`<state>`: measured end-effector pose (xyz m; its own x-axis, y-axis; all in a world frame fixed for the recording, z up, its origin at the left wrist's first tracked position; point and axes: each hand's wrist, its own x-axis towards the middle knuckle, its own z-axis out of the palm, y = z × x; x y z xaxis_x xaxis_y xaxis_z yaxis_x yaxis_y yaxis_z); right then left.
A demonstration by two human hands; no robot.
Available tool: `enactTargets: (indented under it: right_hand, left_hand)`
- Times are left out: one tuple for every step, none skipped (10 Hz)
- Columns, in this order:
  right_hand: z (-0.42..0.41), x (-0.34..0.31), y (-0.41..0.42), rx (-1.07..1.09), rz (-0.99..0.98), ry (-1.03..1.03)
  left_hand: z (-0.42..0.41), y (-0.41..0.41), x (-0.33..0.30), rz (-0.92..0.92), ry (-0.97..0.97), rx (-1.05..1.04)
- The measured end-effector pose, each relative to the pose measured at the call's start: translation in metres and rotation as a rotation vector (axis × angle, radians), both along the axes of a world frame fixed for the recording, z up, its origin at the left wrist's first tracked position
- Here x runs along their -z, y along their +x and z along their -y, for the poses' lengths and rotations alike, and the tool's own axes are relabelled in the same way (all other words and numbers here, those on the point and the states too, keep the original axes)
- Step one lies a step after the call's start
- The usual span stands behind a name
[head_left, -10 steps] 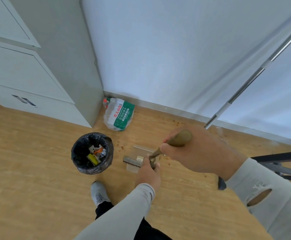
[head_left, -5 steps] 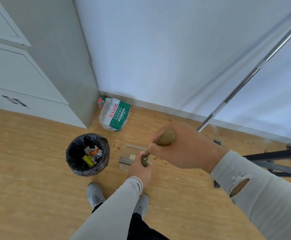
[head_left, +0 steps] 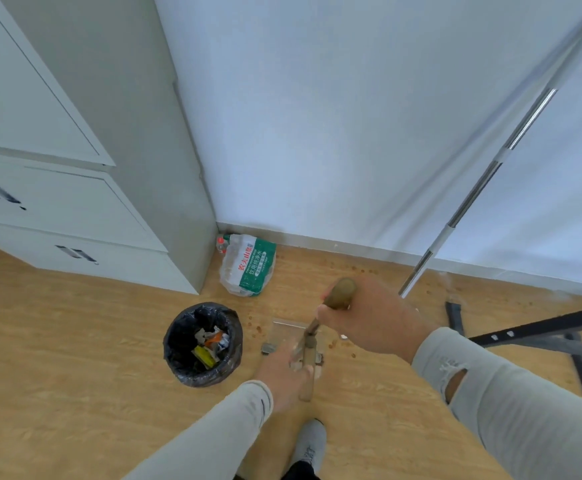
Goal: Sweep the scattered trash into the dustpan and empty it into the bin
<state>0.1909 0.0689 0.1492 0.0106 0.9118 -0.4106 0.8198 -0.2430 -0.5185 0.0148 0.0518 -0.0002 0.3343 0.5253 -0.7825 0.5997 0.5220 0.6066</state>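
Both arms reach forward and down in pale grey sleeves (the right sleeve torn near the forearm). The right hand (head_left: 372, 320) is higher and nearer the camera, knuckles up, fingers curled round a brown rounded handle top (head_left: 343, 292). The left hand (head_left: 284, 374) sits lower, just below and left of it, gripping a wooden handle (head_left: 307, 372), its fingers blurred
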Motion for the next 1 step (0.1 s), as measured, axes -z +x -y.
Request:
enactTargets:
  right_hand:
    - [0.0137, -0.0144, -0.0037, 0.105, -0.09, -0.001]
  left_hand:
    - [-0.0088, -0.037, -0.0413, 0.116, -0.055, -0.063]
